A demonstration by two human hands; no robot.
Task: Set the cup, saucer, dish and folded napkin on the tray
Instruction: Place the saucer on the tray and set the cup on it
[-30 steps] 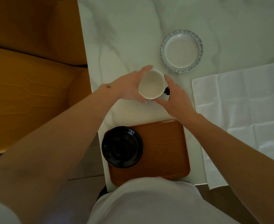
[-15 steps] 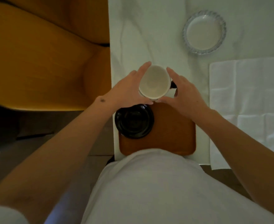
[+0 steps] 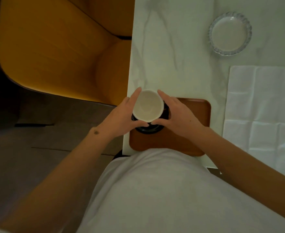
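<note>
Two hands held one cup between them: the left hand wrapped its fingers and thumb round the cup's left side, and the right hand did the same on the right side, both clamped on the cup wall. One cup, one saucer, one dish, one napkin and one tray were counted. The cup stood upright, its round white mouth facing straight up toward the camera; its handle was hidden behind the right fingers. It sat directly over the black saucer, of which only a dark arc showed below the thumbs; whether cup and saucer touched could not be told. The saucer lay on the left end of the brown tray, under both hands. The tray's long axis ran left to right, with bare tray surface beyond the right hand up to its rounded right edge. The glass dish with a scalloped rim lay well beyond the right hand, further out on the marble table. The white napkin lay unfolded and creased to the right of the right hand, just past the tray's edge. Left of the left hand the table edge dropped away to a yellow chair.
</note>
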